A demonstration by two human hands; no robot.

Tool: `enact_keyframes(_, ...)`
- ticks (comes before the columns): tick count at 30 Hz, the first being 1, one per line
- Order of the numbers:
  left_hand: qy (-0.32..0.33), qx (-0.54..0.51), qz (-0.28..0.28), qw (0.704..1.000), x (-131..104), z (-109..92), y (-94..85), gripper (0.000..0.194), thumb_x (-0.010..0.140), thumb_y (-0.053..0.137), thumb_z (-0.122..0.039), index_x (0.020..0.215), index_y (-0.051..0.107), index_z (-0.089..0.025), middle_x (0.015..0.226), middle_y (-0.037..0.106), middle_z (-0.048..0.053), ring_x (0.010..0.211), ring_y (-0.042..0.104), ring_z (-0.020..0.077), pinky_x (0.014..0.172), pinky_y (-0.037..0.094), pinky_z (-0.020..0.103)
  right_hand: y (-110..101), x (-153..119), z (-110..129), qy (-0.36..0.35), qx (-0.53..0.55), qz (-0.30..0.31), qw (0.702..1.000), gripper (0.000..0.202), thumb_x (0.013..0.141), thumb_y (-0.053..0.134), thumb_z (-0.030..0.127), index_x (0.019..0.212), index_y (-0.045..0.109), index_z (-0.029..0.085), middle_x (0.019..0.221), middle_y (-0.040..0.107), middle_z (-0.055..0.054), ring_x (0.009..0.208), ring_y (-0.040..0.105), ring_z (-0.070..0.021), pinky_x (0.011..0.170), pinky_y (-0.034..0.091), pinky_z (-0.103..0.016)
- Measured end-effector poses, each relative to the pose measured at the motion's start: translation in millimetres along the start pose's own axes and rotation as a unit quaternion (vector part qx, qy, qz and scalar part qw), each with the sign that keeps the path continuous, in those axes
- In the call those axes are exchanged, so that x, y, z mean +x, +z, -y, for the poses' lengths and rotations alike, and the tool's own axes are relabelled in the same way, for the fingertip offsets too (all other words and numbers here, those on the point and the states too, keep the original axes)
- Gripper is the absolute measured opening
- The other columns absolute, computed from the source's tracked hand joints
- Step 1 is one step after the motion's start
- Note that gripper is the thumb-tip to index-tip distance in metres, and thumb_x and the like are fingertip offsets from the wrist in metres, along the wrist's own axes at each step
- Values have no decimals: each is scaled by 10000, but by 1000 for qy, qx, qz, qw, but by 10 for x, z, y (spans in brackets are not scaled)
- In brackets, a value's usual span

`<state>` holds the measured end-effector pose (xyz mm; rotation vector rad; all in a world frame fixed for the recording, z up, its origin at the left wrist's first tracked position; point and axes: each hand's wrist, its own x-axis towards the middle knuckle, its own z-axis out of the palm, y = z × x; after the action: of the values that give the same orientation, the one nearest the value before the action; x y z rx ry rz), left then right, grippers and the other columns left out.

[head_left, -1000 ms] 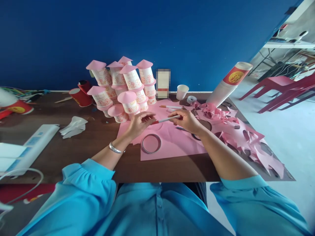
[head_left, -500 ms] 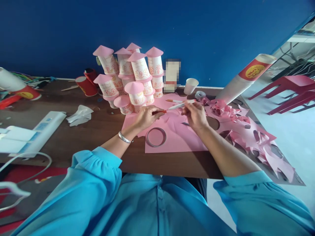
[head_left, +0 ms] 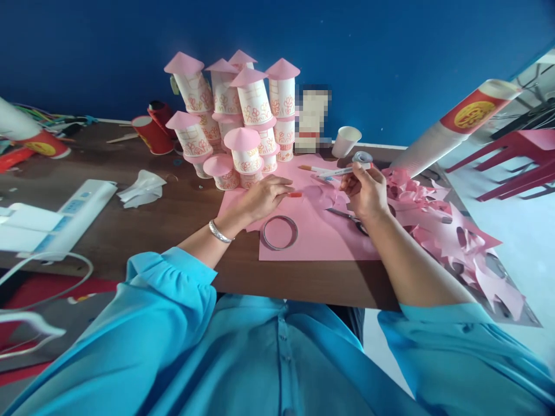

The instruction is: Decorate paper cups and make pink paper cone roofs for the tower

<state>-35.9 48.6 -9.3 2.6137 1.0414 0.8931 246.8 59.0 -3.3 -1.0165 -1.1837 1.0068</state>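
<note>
Right hand (head_left: 366, 190) pinches a white marker (head_left: 340, 171) over the pink paper (head_left: 312, 245).
Head view: the marker slants above the sheet's far part, right of the cup towers (head_left: 251, 107). Left hand (head_left: 260, 199) has bent fingers, a red-orange cap (head_left: 295, 195) at their tips — gripped or loose, I cannot tell. I'd want a light, firm pinch and a steady wrist — clear of the scissors (head_left: 341, 214) on the near side.

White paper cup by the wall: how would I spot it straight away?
Find the blue wall, then the pink-roofed towers before it. The white paper cup sits to their right, beyond the pixelated patch. Unlike the tower cups, it stands alone, roofless and open, with no drawings visible.
</note>
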Motion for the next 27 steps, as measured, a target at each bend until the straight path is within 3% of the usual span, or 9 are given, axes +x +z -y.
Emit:
enact_keyframes(3,9,48,14,999,-148,-316,-254,350,1047,522,-127,1300,747,-217,1315,781,101,1218,738,256,1051,623,471,-62,28,28,-4,-1,-21,1000,444,806,771,696,834,617,281,656,571,25,559,537,-160,552,507,-331)
enact_keyframes(6,77,94,55,991,-432,-766,-397,391,1068,484,-151,1421,650,-116,1481,678,166,1382,653,273,1167,555,467,-62,21,54,4,21,-39,999,471,763,818,702,804,625,275,650,569,21,557,519,-150,538,491,-314)
enact_keyframes(9,127,147,89,977,-763,-1157,-321,410,1068,454,-131,1436,620,-55,1522,639,189,1460,587,272,1239,483,419,-17,-14,56,2,28,-29,999,459,761,845,667,790,635,259,636,551,31,554,520,-143,544,496,-308)
enact_keyframes(12,128,210,102,964,-997,-1361,-176,424,1061,470,-153,1453,603,-62,1542,626,175,1468,575,281,1232,471,412,20,-41,38,-5,31,-22,999,438,773,850,631,786,643,244,636,558,35,552,532,-135,543,499,-301)
enact_keyframes(16,118,226,62,965,-1097,-1374,-174,406,1016,494,-67,1389,648,-108,1436,712,132,1290,687,246,1091,549,384,35,-55,22,-9,28,-21,999,442,786,843,639,784,644,245,631,573,36,540,539,-131,530,503,-294)
enact_keyframes(19,56,235,9,970,-1110,-1278,-252,379,991,560,-37,1327,672,-174,1133,796,80,953,732,208,855,589,381,33,-56,11,-9,11,-16,1000,440,809,821,654,796,648,250,633,576,35,544,549,-135,524,507,-296)
enact_keyframes(21,20,234,-13,972,-1117,-1201,-284,287,992,609,-77,1235,706,-196,959,765,50,808,684,197,742,561,369,30,-52,-4,-7,13,-12,1000,431,806,828,647,800,661,250,632,583,34,537,549,-131,515,504,-293)
enact_keyframes(24,-7,205,-24,979,-1115,-1100,-295,145,997,657,-156,1107,738,-201,906,724,46,792,652,199,702,534,359,25,-44,-31,-5,16,-3,1000,431,792,841,649,806,678,250,634,604,30,520,545,-126,500,505,-291)
enact_keyframes(27,-7,188,-29,982,-1098,-1033,-292,129,995,660,-154,1073,749,-207,925,726,49,811,639,197,723,527,355,25,-40,-42,0,-1,0,1000,462,796,819,691,798,663,256,640,607,27,525,551,-130,508,520,-293)
